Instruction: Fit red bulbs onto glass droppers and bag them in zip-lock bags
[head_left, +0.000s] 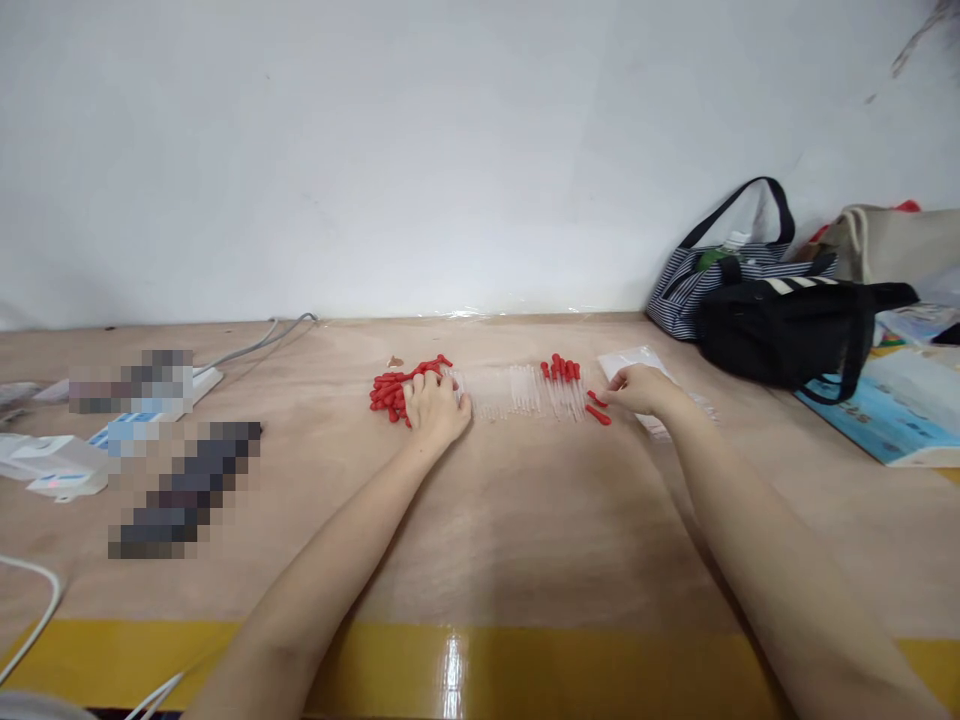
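A heap of small red rubber bulbs (390, 390) lies on the wooden table (480, 520) at centre left. My left hand (435, 405) rests on its right edge, fingers curled down into the bulbs. A row of clear glass tubes (517, 392) stretches to the right, and several at the far end carry red bulbs (562, 370). My right hand (637, 388) reaches to that end with fingers pinched together near two loose red bulbs (598, 412). What either hand holds is too small to make out.
A clear plastic bag (637, 360) lies behind my right hand. A striped tote (712, 275) and a black bag (787, 325) stand at the right against the wall, with blue-and-white packets (892, 415) beside them. Boxes and cables sit at the left. A yellow strip (525, 665) marks the table's front edge.
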